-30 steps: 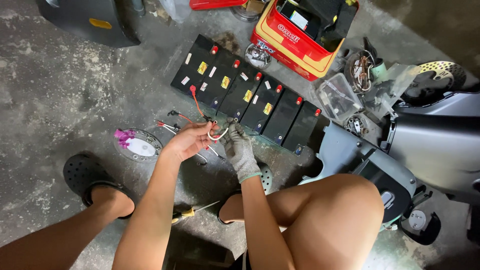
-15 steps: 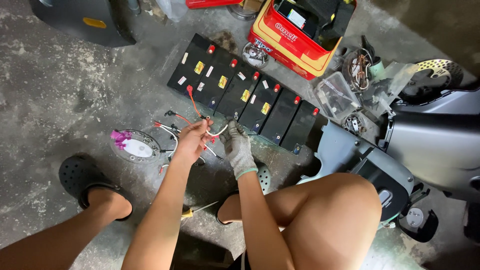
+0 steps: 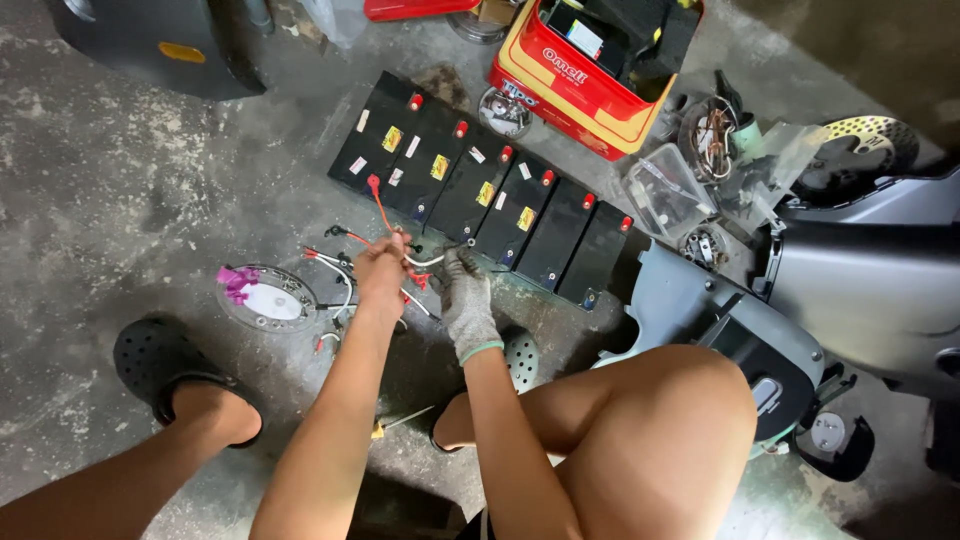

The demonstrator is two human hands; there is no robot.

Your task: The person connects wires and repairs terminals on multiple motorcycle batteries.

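— Six black batteries (image 3: 480,195) lie in a slanted row on the concrete floor (image 3: 150,180), running from eleven o'clock down toward four o'clock, each with a small red cap at one corner. What are the hands doing?

— Both meet just below the row, near the centre. The bare left hand (image 3: 381,268) has its grip clenched around a bundle of wires (image 3: 400,255), and one red wire (image 3: 378,200) rises out of the fist toward twelve o'clock, ending beside the second battery.

— And the right hand?

— The right hand (image 3: 463,295) wears a grey work glove, and its grip pinches the white end of the same bundle, at three o'clock from the left fist. The two hands sit just beside each other.

— What lies around them?

— At nine o'clock from the left hand, more loose leads (image 3: 330,262) with red ends lie on the floor, and beyond them a round white lid (image 3: 268,300) with a pink scrap on it. A small screwdriver (image 3: 405,422) lies at six o'clock, between the legs. A black clog (image 3: 155,360) covers the left foot at eight o'clock. A red and yellow box (image 3: 570,85) stands at one o'clock, and a grey scooter body (image 3: 860,270) fills the three o'clock side.
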